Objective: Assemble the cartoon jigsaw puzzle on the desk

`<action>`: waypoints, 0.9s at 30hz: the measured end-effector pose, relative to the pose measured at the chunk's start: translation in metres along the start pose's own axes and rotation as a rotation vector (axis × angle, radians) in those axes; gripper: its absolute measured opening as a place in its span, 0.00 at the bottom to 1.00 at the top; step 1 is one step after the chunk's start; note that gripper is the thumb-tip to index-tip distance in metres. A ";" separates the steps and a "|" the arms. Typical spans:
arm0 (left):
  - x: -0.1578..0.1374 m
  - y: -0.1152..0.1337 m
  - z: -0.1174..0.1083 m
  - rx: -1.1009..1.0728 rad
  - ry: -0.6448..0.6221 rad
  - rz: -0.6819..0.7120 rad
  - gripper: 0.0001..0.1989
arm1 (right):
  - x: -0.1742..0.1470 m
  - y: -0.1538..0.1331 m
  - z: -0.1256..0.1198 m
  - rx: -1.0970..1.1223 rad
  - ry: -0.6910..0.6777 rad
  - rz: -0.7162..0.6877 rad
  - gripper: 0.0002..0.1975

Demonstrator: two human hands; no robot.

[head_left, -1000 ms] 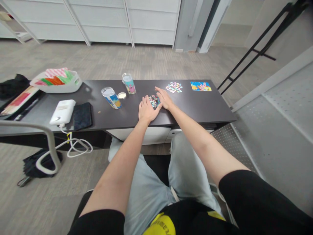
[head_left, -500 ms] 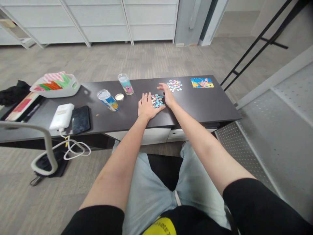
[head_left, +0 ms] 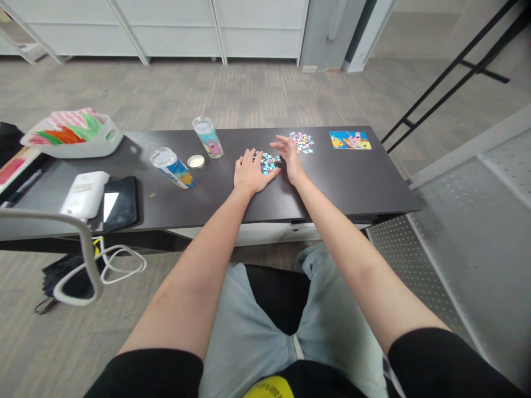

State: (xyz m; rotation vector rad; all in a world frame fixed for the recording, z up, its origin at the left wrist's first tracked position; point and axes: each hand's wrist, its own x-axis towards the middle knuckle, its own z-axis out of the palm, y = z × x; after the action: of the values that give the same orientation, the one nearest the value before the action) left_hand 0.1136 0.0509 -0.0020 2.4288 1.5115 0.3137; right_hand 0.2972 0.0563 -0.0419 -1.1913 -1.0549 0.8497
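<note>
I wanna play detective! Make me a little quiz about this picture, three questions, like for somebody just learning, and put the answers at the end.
1. Count: how many decorated cans are on the table?
2. Which hand is nearer the far pile of puzzle pieces?
3. True or false: the picture card lies to the right of the far pile.

Key:
1. Two.
2. The right hand; the left hand partly covers the near pile.
3. True.
</note>
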 end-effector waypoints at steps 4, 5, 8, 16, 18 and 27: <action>0.004 0.002 -0.002 -0.006 -0.003 -0.014 0.53 | 0.004 0.006 -0.002 0.070 0.025 -0.004 0.64; 0.004 0.002 -0.003 -0.006 -0.010 -0.014 0.53 | 0.005 0.007 -0.003 0.080 0.026 -0.003 0.64; 0.003 0.005 -0.006 -0.020 -0.026 -0.013 0.53 | 0.005 0.009 -0.005 0.063 -0.001 0.011 0.63; -0.016 -0.026 -0.007 -0.198 0.090 0.030 0.46 | -0.002 0.003 -0.011 0.034 -0.050 -0.009 0.61; -0.030 -0.046 -0.006 -0.218 0.084 0.097 0.44 | -0.008 0.002 -0.019 -0.053 -0.073 -0.054 0.53; -0.040 -0.067 -0.004 -0.242 0.170 0.302 0.23 | -0.034 0.002 -0.053 -0.555 -0.143 -0.181 0.06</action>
State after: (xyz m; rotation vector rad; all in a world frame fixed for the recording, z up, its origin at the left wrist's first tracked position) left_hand 0.0384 0.0439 -0.0225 2.4766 1.0861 0.7342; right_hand 0.3369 0.0091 -0.0525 -1.4758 -1.5549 0.5160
